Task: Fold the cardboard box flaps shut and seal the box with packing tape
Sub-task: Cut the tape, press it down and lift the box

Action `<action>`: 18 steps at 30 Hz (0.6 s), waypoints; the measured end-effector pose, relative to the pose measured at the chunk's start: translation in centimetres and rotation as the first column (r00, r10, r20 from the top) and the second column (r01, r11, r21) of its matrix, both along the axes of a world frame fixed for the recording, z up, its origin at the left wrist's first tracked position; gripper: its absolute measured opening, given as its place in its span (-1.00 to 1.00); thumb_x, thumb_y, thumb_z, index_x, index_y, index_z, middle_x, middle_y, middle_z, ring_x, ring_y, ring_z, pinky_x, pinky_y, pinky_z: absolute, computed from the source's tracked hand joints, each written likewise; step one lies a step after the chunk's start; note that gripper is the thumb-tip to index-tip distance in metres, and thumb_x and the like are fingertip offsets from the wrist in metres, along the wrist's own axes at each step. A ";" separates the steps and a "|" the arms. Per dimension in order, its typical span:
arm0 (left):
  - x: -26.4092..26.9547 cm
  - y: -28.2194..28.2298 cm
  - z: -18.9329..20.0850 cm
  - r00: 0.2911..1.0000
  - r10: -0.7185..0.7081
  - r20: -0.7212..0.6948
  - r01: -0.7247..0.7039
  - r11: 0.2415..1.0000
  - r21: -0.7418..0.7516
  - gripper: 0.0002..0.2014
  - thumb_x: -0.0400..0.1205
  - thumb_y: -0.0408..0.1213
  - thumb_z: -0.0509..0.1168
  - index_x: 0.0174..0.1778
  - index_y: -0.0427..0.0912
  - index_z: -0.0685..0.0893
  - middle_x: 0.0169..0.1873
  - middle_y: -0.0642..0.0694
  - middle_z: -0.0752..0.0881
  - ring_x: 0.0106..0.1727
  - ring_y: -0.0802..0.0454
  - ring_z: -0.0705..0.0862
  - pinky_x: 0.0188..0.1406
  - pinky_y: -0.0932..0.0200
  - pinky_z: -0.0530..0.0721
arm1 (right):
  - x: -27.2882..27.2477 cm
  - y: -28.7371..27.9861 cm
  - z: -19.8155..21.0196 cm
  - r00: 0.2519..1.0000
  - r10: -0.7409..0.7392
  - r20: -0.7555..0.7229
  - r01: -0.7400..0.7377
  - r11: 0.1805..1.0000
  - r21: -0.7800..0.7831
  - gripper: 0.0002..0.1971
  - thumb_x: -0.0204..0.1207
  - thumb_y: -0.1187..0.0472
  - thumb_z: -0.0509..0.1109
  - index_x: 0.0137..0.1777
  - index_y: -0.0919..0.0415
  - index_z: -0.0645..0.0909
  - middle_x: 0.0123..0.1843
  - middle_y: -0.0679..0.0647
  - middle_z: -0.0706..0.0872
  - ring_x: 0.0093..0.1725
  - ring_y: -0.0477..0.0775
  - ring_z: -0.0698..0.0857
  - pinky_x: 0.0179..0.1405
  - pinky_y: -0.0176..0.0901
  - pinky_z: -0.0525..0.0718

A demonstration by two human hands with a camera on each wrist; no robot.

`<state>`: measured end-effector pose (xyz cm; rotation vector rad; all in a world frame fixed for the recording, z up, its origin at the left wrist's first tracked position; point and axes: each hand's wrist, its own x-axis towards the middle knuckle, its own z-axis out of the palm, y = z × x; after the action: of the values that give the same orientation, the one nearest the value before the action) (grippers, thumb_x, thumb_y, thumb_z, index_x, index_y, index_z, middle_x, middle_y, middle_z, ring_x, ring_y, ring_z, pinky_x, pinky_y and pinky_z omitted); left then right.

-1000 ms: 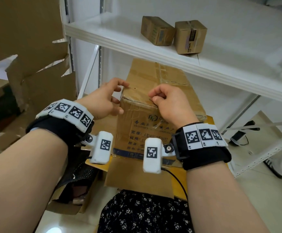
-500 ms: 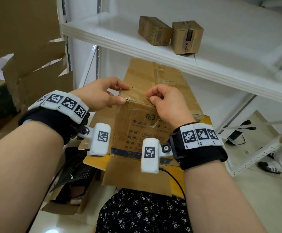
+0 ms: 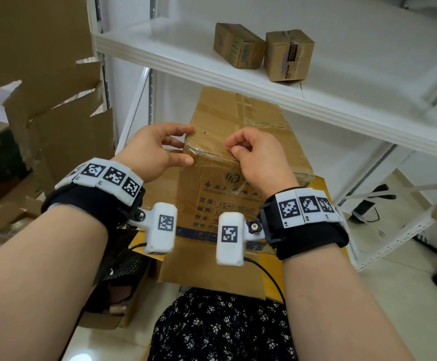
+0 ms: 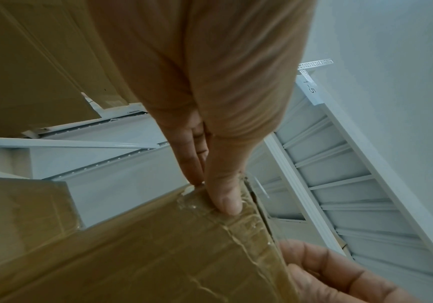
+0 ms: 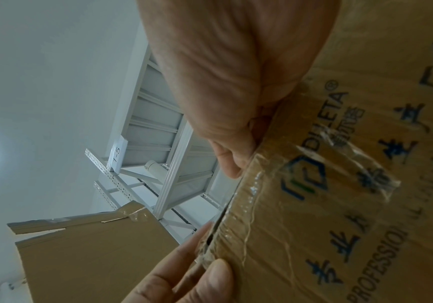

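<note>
A brown cardboard box (image 3: 238,121) with blue print stands in front of me with its flaps down. Clear packing tape (image 3: 248,110) crosses its top and wraps over the near top edge (image 5: 365,164). My left hand (image 3: 183,145) holds the near left corner, with its thumb (image 4: 225,203) on the taped front face and its fingers over the top and side. My right hand (image 3: 231,149) has curled fingers and pinches the taped near top edge a little to the right, thumb tip (image 5: 232,164) at the edge. The tape roll is out of sight.
A white metal shelf (image 3: 212,61) hangs over the box's far end and carries two small cardboard boxes (image 3: 238,45) (image 3: 289,54). Torn cardboard sheets (image 3: 56,113) lean at the left. The box rests on flattened cardboard (image 3: 212,269). A black mesh item (image 3: 123,261) lies at the lower left.
My left thumb has stretched out from a curled hand onto the box's front face at the corner. My right hand has edged slightly left along the taped edge.
</note>
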<state>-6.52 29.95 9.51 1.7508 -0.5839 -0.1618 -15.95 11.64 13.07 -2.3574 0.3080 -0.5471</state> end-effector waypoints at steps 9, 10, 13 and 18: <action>-0.8 -0.2 -1.8 0.994 0.104 -0.042 -0.108 0.988 -0.110 -0.58 0.41 -0.34 0.59 0.17 -0.12 0.68 0.08 0.02 0.77 0.13 0.16 0.76 0.23 0.02 0.71 | 0.2 0.1 -0.3 1.000 -0.011 0.002 0.011 1.000 -0.014 -0.80 0.71 0.29 0.33 0.05 -0.03 0.71 0.01 -0.18 0.74 0.05 -0.16 0.70 -0.06 -0.37 0.63; -0.9 -0.2 -2.0 0.994 0.108 -0.032 -0.111 0.989 -0.100 -0.62 0.43 -0.32 0.58 0.16 -0.12 0.71 0.05 0.02 0.79 0.10 0.15 0.77 0.19 0.07 0.73 | 0.2 0.1 -0.4 1.000 -0.012 0.002 0.012 1.000 -0.015 -0.80 0.71 0.30 0.33 0.04 -0.04 0.71 0.00 -0.19 0.74 0.04 -0.16 0.70 -0.08 -0.38 0.62; -1.2 0.0 -2.2 0.994 0.101 -0.031 -0.104 0.991 -0.088 -0.67 0.46 -0.33 0.56 0.14 -0.13 0.77 -0.02 0.01 0.81 0.04 0.11 0.79 0.08 0.16 0.77 | 0.1 0.1 -0.4 1.000 -0.012 0.003 0.012 1.000 -0.024 -0.79 0.71 0.29 0.32 0.03 -0.05 0.70 0.00 -0.18 0.74 0.04 -0.15 0.70 -0.13 -0.41 0.59; -1.0 0.2 -2.3 0.995 0.088 -0.052 -0.090 0.996 -0.029 -0.71 0.45 -0.34 0.56 0.08 -0.15 0.76 -0.05 0.00 0.81 -0.01 0.14 0.79 -0.04 0.28 0.73 | 0.0 0.2 -0.3 1.000 -0.010 -0.011 0.010 1.000 -0.029 -0.77 0.71 0.30 0.32 0.00 -0.09 0.68 0.01 -0.19 0.74 0.03 -0.18 0.70 -0.19 -0.44 0.55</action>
<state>-7.55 30.16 7.21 1.7342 -0.4680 -0.1342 -15.98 11.80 12.79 -2.3889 0.3195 -0.5468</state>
